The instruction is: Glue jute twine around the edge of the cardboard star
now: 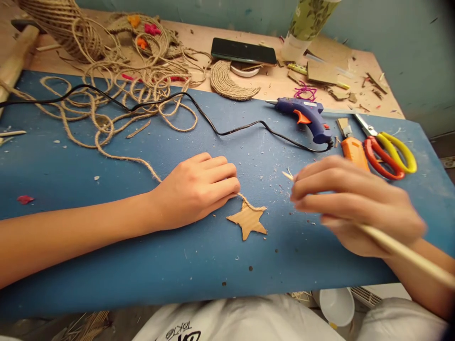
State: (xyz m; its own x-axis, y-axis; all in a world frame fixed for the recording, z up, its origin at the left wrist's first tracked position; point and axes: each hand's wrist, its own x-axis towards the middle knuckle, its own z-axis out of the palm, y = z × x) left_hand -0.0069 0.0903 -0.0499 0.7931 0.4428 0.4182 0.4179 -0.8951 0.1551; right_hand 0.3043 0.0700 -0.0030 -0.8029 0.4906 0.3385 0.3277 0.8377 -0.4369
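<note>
Blue mat point(149, 265); jute twine point(142, 161) tangled far left, strand pinched by left hand point(199, 189); right hand point(355, 203) clasping pale stick point(408, 255); cardboard star point(247, 221) flat between hands; twine along one upper edge, remaining edges bare; edging seems barely begun.

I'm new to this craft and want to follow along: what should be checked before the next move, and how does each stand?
1. Star lying on the table: ok.
2. String along the star's upper edge: ok; whether it is stuck firmly: cannot tell.
3. Left hand on the string: ok.
4. Stick in the right hand: ok.
5. Loose string untangled: not ok, loops lie heaped around the black cord.
6. Glue gun hot: cannot tell.
</note>
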